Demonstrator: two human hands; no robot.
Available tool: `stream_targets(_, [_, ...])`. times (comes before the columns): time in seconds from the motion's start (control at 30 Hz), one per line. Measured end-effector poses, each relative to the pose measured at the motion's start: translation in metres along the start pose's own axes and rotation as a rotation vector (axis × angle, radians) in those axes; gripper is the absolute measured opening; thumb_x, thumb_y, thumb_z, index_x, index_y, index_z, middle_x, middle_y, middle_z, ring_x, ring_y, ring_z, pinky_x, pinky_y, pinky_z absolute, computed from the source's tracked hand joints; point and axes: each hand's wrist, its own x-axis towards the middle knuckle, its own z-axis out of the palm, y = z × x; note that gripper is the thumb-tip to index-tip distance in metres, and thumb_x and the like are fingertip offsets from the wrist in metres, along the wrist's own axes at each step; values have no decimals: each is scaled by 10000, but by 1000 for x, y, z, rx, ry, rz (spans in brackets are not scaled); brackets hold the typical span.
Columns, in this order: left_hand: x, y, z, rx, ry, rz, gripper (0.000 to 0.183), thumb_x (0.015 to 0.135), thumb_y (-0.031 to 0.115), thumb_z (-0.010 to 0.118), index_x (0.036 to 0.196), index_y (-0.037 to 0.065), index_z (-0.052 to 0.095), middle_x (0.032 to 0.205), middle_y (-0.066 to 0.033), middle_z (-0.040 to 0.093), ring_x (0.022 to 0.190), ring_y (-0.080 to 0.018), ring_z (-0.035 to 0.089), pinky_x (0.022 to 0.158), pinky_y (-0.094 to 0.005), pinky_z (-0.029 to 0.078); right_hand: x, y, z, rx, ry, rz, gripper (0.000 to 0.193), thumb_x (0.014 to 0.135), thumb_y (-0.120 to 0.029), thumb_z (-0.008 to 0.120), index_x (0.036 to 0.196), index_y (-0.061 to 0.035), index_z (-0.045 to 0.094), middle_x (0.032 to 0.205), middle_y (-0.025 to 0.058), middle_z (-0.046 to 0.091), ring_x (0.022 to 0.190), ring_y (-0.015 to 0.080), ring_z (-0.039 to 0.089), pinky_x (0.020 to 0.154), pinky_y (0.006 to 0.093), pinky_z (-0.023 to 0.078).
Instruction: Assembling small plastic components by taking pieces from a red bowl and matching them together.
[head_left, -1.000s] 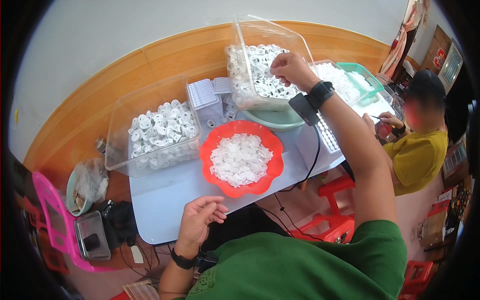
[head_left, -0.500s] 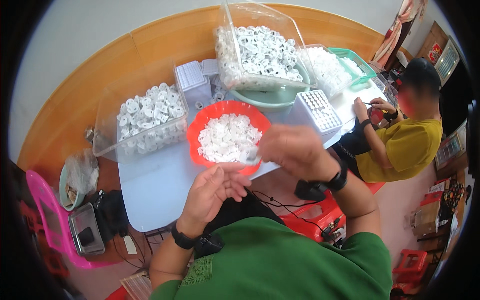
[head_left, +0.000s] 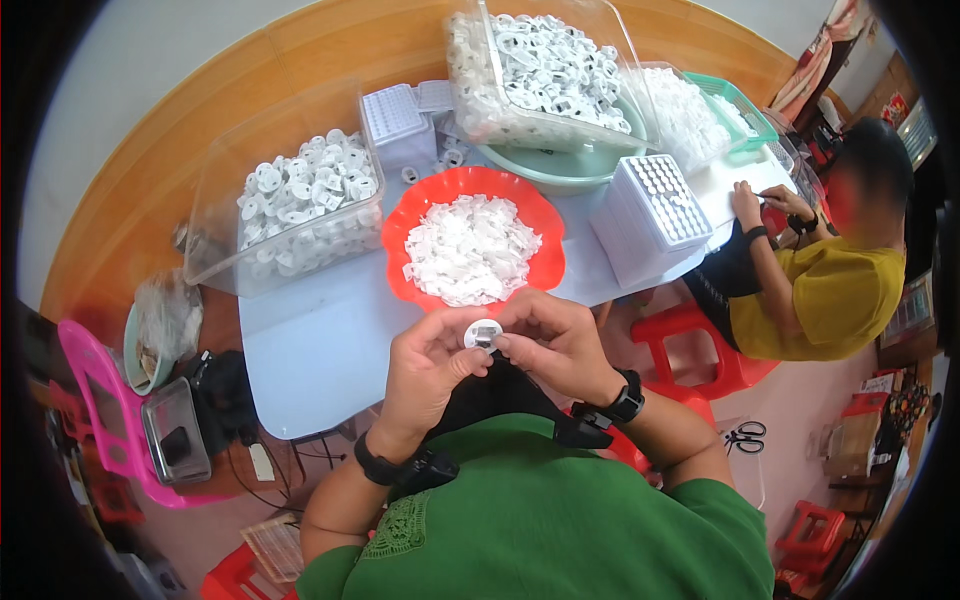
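The left hand [head_left: 425,368] and right hand [head_left: 562,350] together pinch a white disc [head_left: 481,329] at its edges, nearside of the red bowl [head_left: 551,245], presumably steadying its exposed face.

Yr disc [head_left: 475,329] is looking like smooth plastic. Yr bowl [head_left: 545,270] is showing glossy plastic; the bits [head_left: 470,250] inside are looking thin & semi-clear, prob. plastic. Left tub [head_left: 218,235] is gleaming, clear smooth plastic. Yr tabletop [head_left: 310,370] is looking smooth, semi-matt. Wall panel [head_left: 160,165] is looking like varnished wood w/ soft gloss. Yr shirt [head_left: 600,510] is showing matt cloth w/ a rough, lacy patch [head_left: 397,528].
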Motion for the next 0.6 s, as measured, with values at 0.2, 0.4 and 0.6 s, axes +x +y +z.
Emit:
stream_targets(0.2, [3, -3, 6, 54, 74, 4, 381, 792, -22, 635, 1160, -51, 540, 969, -97, 629, 781, -141, 617, 651, -238, 520, -3, 11, 2, 350, 116, 316, 85, 868, -86, 624, 832, -11, 605, 737, 45, 649, 559, 41, 535, 469, 172, 408])
stream_targets(0.4, [11, -21, 0, 8, 25, 49, 327, 827, 43, 656, 1130, -43, 568, 986, -78, 626, 852, -136, 605, 718, -266, 515, -7, 20, 0, 479, 127, 373, 124, 869, -112, 626, 790, -22, 596, 731, 23, 625, 529, 36, 511, 455, 172, 409])
stream_targets(0.6, [20, -13, 7, -163, -8, -41, 321, 864, 139, 644, 1108, -55, 566, 972, -138, 647, 813, -174, 633, 723, -293, 520, -13, -31, -59, -402, 109, -44, 81, 806, -39, 602, 864, 17, 598, 717, 115, 591, 675, 193, 574, 641, 310, 458])
